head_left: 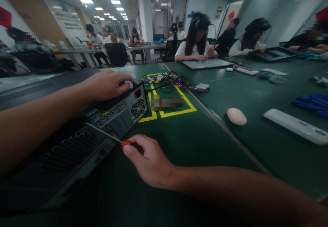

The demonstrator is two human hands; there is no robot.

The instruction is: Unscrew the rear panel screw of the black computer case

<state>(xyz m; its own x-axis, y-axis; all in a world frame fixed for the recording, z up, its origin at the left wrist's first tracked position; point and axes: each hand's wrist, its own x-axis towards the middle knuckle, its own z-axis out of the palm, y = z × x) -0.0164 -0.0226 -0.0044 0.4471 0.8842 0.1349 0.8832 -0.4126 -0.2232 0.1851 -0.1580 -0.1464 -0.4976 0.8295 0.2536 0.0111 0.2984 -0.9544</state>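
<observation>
A desktop computer case (77, 145) lies on its side on the green table (179, 141), its rear panel with fan grille (138, 108) facing right. My left hand (107, 84) rests palm down on the case's upper edge, fingers curled over it. My right hand (146, 158) is closed around a screwdriver (112, 137) with a red-and-black handle. Its thin metal shaft points left and reaches the rear panel of the case.
A yellow taped rectangle (191, 107) marks the table, with a tangle of cables (169, 79) behind it. A white mouse (236, 116) and white keyboard (297, 126) lie to the right, beside blue cloth (312, 102). Several people sit working at tables beyond.
</observation>
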